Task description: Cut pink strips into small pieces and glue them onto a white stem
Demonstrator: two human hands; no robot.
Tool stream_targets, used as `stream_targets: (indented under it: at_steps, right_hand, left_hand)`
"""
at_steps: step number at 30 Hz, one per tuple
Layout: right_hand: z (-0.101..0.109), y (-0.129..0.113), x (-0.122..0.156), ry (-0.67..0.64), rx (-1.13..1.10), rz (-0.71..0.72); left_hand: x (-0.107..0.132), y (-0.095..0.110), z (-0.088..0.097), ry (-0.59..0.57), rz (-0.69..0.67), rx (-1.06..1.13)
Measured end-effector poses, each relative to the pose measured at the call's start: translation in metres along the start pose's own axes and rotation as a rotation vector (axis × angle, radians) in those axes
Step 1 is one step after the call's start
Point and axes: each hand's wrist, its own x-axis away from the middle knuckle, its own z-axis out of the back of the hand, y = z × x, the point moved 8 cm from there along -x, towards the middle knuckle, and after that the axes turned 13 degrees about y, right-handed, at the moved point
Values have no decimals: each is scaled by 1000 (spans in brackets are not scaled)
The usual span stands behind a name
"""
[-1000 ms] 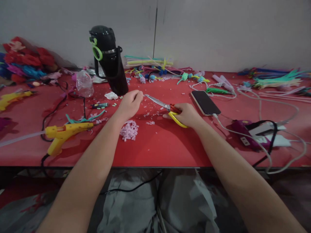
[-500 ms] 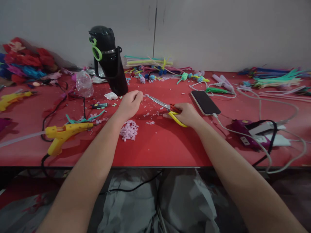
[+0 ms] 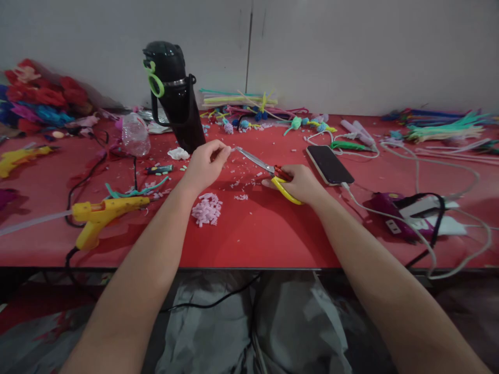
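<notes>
My left hand [image 3: 210,162] is closed in a pinch above the red table, holding a small pale pink piece [image 3: 233,149] whose end peeks out at the fingertips. My right hand [image 3: 302,183] grips a pair of scissors [image 3: 281,188] by the yellow and red handles. The blades look together, and their tips reach the pink piece beside my left fingers. Below my left hand lies a heap of short lilac snippets [image 3: 207,210]. Finer pink scraps [image 3: 240,197] are scattered under the scissors.
A black tumbler [image 3: 179,104] stands behind my left hand. On the left lies a yellow glue gun [image 3: 103,210] with a cord. A phone [image 3: 329,164] on a cable and a purple power strip [image 3: 405,218] are at right. Pipe cleaners [image 3: 237,99] line the wall.
My left fingers have shifted slightly and a bit more of the pink piece shows. The scissor blades have come together a little; my right hand has barely moved.
</notes>
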Motion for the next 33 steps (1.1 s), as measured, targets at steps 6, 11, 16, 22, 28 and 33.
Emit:
stream_targets:
  at_steps: [6,11,16,22,28,33]
  right_hand:
    - [0,2,1,-13,-14,-5]
    - [-2,4,1,-19,-31,9]
    - [-3,5,1,-38,-44,5]
    - [-2,3,1,-29,-19,17]
    - [-4,6,-1,-26,4,19]
    - [-2,5,0,-14,12,6]
  left_hand:
    - [0,0,1,-23,-45,-45]
    - [-1,-3,-1,-54,-59,-70]
    - [-1,-4,0,-44,-57,-83]
    - [0,-1,0,-42,-62,-70]
    - [1,-1,0,-40,-70,-89]
    - [1,-1,-1,-43,-61,-78]
